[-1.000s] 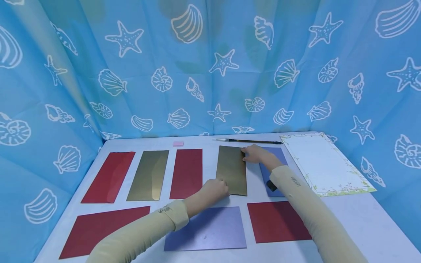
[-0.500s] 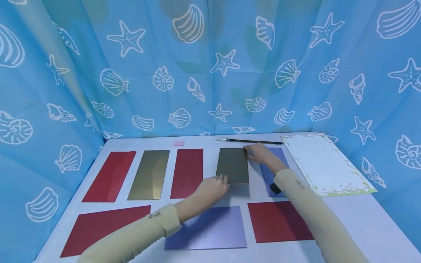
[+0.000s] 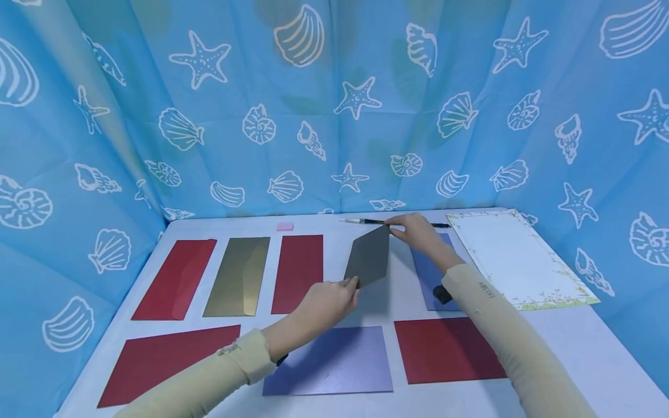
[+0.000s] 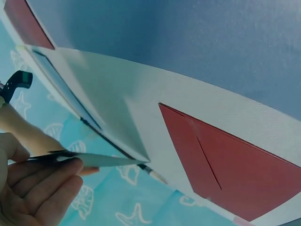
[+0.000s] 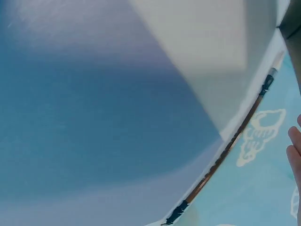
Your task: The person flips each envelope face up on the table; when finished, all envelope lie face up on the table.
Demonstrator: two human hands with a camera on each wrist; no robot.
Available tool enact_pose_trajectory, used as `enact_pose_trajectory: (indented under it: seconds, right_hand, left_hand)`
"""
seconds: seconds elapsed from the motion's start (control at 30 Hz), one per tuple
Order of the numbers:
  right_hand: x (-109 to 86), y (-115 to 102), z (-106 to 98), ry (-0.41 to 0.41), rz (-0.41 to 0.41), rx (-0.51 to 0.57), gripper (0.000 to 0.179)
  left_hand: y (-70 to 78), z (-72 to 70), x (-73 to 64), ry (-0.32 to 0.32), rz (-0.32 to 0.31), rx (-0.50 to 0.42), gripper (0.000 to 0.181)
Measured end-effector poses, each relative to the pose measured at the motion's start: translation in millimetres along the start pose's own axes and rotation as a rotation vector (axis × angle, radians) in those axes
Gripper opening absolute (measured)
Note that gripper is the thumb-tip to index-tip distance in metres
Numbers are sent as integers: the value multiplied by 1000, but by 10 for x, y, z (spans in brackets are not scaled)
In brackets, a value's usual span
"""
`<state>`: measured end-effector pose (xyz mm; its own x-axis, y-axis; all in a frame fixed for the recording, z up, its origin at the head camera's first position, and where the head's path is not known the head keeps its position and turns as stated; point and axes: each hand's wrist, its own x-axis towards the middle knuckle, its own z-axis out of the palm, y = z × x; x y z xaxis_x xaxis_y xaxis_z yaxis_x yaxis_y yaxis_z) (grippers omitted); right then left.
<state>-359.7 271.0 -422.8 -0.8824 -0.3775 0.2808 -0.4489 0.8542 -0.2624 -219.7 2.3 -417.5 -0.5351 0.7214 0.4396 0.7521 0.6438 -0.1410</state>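
Left hand (image 3: 324, 299) and right hand (image 3: 416, 233) pinch dark envelope (image 3: 368, 257) at opposite corners, tilted over table (image 3: 585, 345) between red envelope (image 3: 298, 274) and purple envelope (image 3: 428, 276). Right hand hides middle of brush (image 3: 372, 221) in head view. Left thumb (image 4: 14, 147) above, fingers (image 4: 47, 194) beneath, envelope edge-on in left-wrist view. Right-wrist view bares brush's middle, crops hand to fingers.

White-covered surface (image 3: 564, 348), flat. Back row, left to right: bright red envelope (image 3: 174, 280), gold envelope (image 3: 236, 277), dark red envelope (image 3: 298, 274), well apart from these a blue-violet piece (image 3: 425, 270), partly hidden. Front row: long red piece (image 3: 167, 360), lilac piece (image 3: 345, 366), red rectangle (image 3: 444, 351). Along the far edge: pink pad (image 3: 284, 227) and brush (image 3: 373, 221). Far right: white sheet (image 3: 514, 255), floral border.
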Motion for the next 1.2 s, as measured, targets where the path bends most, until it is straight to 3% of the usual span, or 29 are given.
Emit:
enact_pose_trajectory:
  seconds: [0.3,0.5,0.83,1.2]
  right_hand:
    - [49,-35,-52,98,3,167,29]
    - [74,-107,-68,94,34,256,32]
    - [125,-173,-66,79,50,264,34]
    - [172,-224,-60,83,35,257,35]
  left_hand:
    - [-74,-98,-64,-82,-141,-293,27]
    - [-109,-96,-93,-103,-213,-479,25]
    - [-119,-41,-140,-114,-257,-604,17]
    - [-154,72,-192,-96,-371,-727,17]
